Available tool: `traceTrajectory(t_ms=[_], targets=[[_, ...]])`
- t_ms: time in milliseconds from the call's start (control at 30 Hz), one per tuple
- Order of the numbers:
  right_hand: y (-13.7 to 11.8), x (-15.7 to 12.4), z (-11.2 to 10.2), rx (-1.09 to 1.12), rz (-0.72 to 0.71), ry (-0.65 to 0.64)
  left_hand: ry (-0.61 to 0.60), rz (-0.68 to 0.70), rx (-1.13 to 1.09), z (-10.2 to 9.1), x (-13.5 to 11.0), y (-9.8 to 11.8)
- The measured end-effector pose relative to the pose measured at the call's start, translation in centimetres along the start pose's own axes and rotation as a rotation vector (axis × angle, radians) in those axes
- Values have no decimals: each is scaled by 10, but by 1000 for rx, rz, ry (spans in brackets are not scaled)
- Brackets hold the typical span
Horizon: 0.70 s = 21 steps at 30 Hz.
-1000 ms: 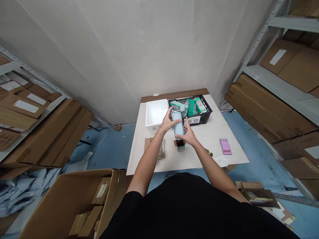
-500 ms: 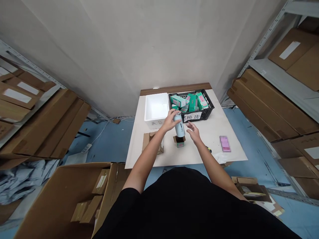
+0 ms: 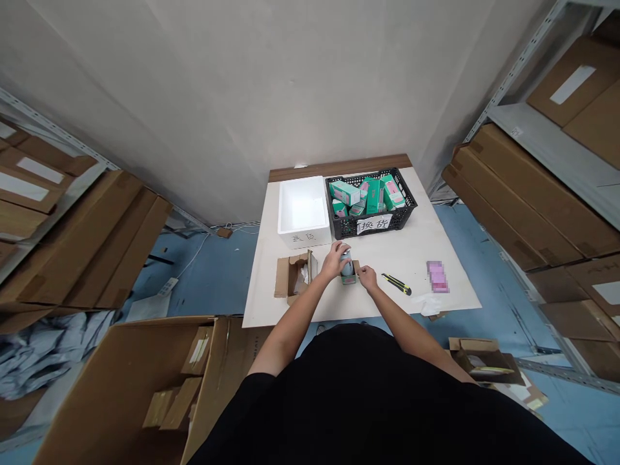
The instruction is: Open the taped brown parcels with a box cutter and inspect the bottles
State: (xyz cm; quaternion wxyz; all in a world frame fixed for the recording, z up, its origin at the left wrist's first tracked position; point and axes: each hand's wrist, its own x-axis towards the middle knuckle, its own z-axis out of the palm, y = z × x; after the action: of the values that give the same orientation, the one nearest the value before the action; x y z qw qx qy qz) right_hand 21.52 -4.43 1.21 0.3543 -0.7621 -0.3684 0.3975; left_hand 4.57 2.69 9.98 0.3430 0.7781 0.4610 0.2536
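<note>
A light blue can-shaped container [image 3: 347, 265] is partly inside a small green box [image 3: 349, 279] that stands upright on the table. My left hand [image 3: 333, 261] grips the container around its top, so much of it is hidden. On the box's right side my right hand [image 3: 367, 278] has its fingers closed at a raised brown flap [image 3: 356, 265]. An opened cardboard box [image 3: 282, 278] with whitish wrapping inside lies to the left of my left hand. A yellow and black utility knife [image 3: 397, 283] rests to the right of my right hand.
A white foam box [image 3: 303, 238] and a black basket [image 3: 405, 218] of green boxes stand at the back of the table [image 3: 448, 255]. A blurred pink item [image 3: 437, 276] lies at right. Shelves of cartons flank both sides; a large open carton [image 3: 92, 394] is lower left.
My left hand has lowered the container from above the green box into it. My right hand has moved down and in to the box's flap, leaving the utility knife in full view.
</note>
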Motion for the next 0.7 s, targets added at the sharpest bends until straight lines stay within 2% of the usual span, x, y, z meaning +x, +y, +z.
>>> traceTrajectory(t_ms=[200, 267, 333, 400, 500, 600, 700], targets=[[-1, -1, 4, 28, -21, -27, -63, -66, 114, 33, -19, -20], [1, -2, 5, 38, -35, -23, -98, -68, 133, 38, -25, -27], [3, -2, 5, 49, -22, -9, -74, -95, 109, 39, -30, -35], [6, -2, 4, 59, 3, 3, 22, -176, 42, 38, -35, -44], [8, -3, 2, 71, 8, 3, 122, -398, -121, 40, -41, -54], [7, -8, 3, 88, -36, -18, 86, -568, -270, 49, -45, -59], [6, -13, 6, 120, -100, -90, 70, -591, -318, 60, -48, -61]])
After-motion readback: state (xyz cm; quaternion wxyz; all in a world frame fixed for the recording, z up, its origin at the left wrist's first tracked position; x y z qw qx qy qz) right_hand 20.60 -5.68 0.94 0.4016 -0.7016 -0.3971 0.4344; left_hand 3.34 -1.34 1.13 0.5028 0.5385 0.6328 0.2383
